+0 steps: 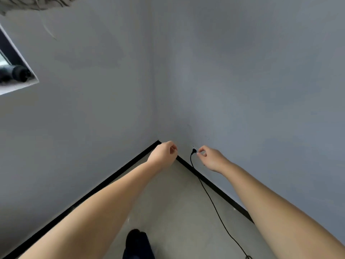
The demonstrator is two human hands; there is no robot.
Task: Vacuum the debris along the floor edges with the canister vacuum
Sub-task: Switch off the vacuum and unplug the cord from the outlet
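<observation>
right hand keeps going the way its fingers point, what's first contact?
Most likely the black plug, just off the right hand fingertips, seemingly seated at the grey wall. The gap looks tiny, but depth is unclear; I can't tell whether they already touch.

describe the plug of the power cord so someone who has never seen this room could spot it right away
Find the room corner where two grey walls meet above the black baseboard. On the right-hand wall, low down just above that baseboard, sits the plug, close beside the fingertips of the right hand. It is the only small black knob on the bare wall, with a thin black cord trailing from it across the floor.
</observation>
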